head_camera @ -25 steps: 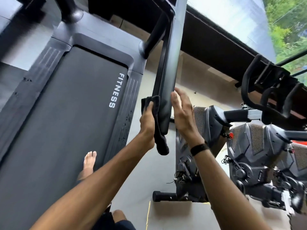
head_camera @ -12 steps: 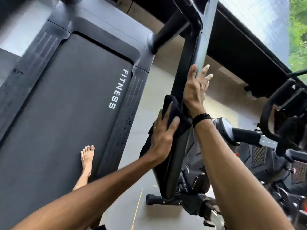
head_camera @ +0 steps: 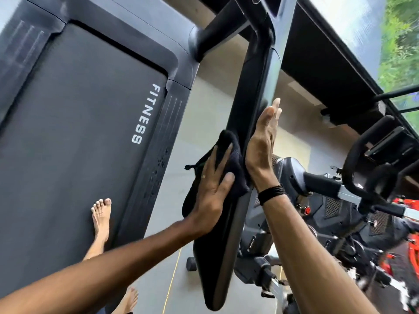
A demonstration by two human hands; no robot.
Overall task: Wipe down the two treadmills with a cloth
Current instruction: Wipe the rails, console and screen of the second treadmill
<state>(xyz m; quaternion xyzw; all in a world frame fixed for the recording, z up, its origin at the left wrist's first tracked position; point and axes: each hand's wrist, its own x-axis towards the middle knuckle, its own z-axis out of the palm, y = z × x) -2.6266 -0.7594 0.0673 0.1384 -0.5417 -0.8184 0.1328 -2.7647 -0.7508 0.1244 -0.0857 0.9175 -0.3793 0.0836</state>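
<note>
Closest to the camera, two bare arms reach up and forward. The left hand (head_camera: 212, 191) lies flat with straight fingers on the black cloth (head_camera: 229, 155), pressing it against the inner side of the treadmill's long side rail (head_camera: 254, 114). Half a second ago this hand and the cloth were at about the same spot on the rail, and a second ago the hand gripped the cloth in curled fingers lower down near the rail's end, so the cloth has gone up the rail. The right hand (head_camera: 263, 150) (with a dark band on its wrist) is flat too, fingers straight, resting on the outer side of the same rail and holding nothing. It has stayed just across from the cloth, steadying the rail.

A bare foot (head_camera: 101, 214) stands on the treadmill belt (head_camera: 79, 123), which has the word FITNESS on it.

Further off, to the right, stand some exercise bikes (head_camera: 340, 211), and behind them is a window (head_camera: 399, 41) with green leaves outside.

This looks like the middle of wiping the rail. The part above the hands probably still needs the cloth, and so may the belt and the frame. No second treadmill can be seen here.
</note>
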